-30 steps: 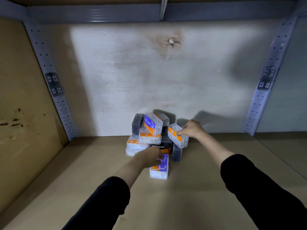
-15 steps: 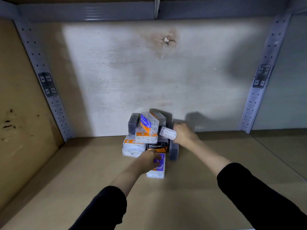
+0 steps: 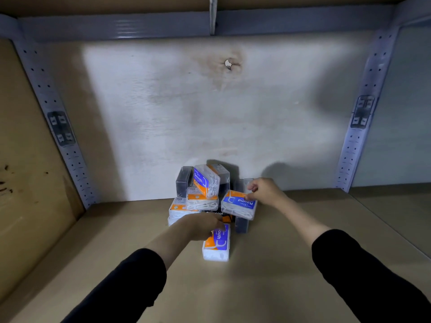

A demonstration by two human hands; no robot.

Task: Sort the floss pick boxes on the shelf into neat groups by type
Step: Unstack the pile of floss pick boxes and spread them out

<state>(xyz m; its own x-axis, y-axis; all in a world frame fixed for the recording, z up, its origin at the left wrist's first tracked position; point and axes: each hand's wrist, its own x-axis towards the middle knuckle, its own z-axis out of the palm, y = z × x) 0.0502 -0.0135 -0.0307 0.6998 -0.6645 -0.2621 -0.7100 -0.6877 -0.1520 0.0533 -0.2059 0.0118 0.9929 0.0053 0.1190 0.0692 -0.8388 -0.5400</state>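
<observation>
Right hand (image 3: 265,192) pinches by its far edge a clear plastic floss pick box with a blue-and-orange label reading "Round" (image 3: 239,203), held just above the right flank of the pile of mixed boxes (image 3: 200,197) at the back centre of the brown shelf board (image 3: 256,287), against the pale back panel (image 3: 186,113). Left hand (image 3: 203,226) has its fingers curled over the far end of a second clear box with a blue-and-orange label, marked "Smooth" (image 3: 217,243), which lies flat on the board in front of the pile. A black box lettered "Charcoal" (image 3: 215,213) sits partly hidden between the two. Assessment: the step in hand is drawing each box away to start separate groups. Recommended: lift the Round box clear before moving it sideways, since the upper boxes lean and may topple. Set it well apart on open board to the right, and slide the Smooth box the opposite way, both labels up. Change noted: half a second ago the Round box showed only a narrow clear edge; it has since been turned label-up. The left hand has stayed on the Smooth box.
</observation>
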